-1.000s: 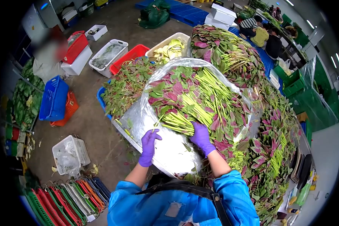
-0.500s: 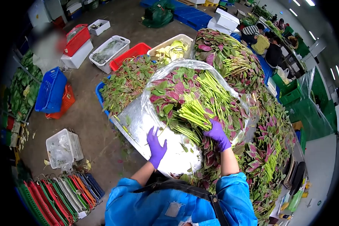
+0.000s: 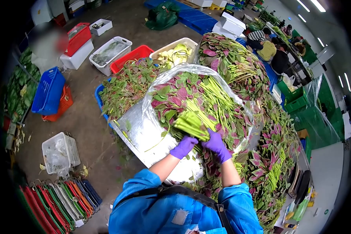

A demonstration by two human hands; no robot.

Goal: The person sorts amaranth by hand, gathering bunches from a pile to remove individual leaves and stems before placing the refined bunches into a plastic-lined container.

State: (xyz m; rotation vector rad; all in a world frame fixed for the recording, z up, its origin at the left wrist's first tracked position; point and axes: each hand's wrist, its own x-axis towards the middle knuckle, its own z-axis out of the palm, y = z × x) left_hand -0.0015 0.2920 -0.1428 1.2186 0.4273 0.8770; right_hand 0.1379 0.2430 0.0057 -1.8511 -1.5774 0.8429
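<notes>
A bunch of amaranth [image 3: 190,124], with pale green stems and purple-green leaves, is held in front of me over the metal table. Gloved in purple, my right hand [image 3: 217,146] is closed around its right side. From the left, my left hand [image 3: 184,147] is closed against the lower part of the same bunch; its fingertips are partly hidden. Behind the hands, a clear plastic bag [image 3: 149,102] lies spread open, with a heap of amaranth [image 3: 222,97] inside it. Bare metal tabletop [image 3: 138,121] shows to the left.
More amaranth [image 3: 267,163] is piled along the right side, and another heap [image 3: 234,58] stands at the back. A blue crate [image 3: 98,97] of greens adjoins the table on the left. Red [image 3: 132,58] and cream [image 3: 189,42] crates stand behind. People [image 3: 267,48] sit farther off.
My left hand has moved right from open space over the table and closed on the bunch. My right hand has shifted slightly left, and the stems are lifted and tilted.
</notes>
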